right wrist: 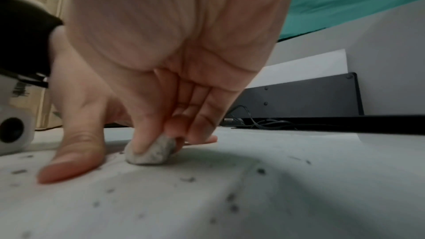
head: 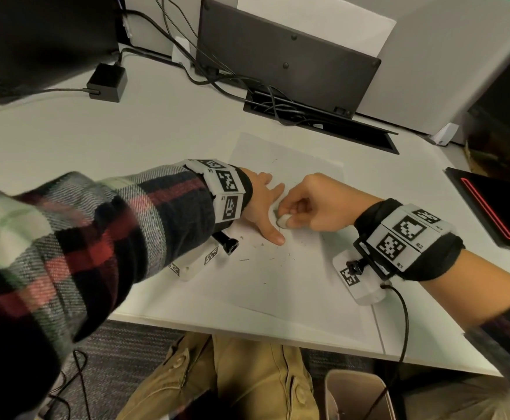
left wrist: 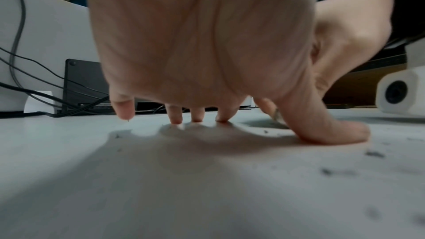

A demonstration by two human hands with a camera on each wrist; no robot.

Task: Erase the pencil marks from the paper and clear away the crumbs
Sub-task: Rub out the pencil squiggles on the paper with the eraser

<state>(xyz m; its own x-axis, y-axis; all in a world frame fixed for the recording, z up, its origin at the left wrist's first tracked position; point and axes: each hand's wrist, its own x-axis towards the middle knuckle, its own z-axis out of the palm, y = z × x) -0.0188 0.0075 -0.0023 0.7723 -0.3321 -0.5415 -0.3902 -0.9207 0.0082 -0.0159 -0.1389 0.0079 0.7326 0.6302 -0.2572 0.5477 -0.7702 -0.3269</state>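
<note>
A white sheet of paper (head: 296,268) lies on the desk in front of me. My left hand (head: 262,204) presses flat on it with spread, straight fingers (left wrist: 176,115) and thumb (left wrist: 331,130). My right hand (head: 302,204) pinches a small grey-white eraser (head: 282,220) between thumb and fingers and holds it down on the paper just right of the left thumb. In the right wrist view the eraser (right wrist: 150,152) touches the sheet beside the left thumb (right wrist: 73,155). Dark eraser crumbs (head: 243,259) lie scattered over the paper (right wrist: 253,197).
A black device (head: 284,56) leans against the back wall, with tangled cables (head: 265,95) and a cable slot (head: 323,122). A black adapter (head: 106,81) sits back left. A black-and-red object (head: 496,207) lies right. A bin (head: 356,395) stands below the desk edge.
</note>
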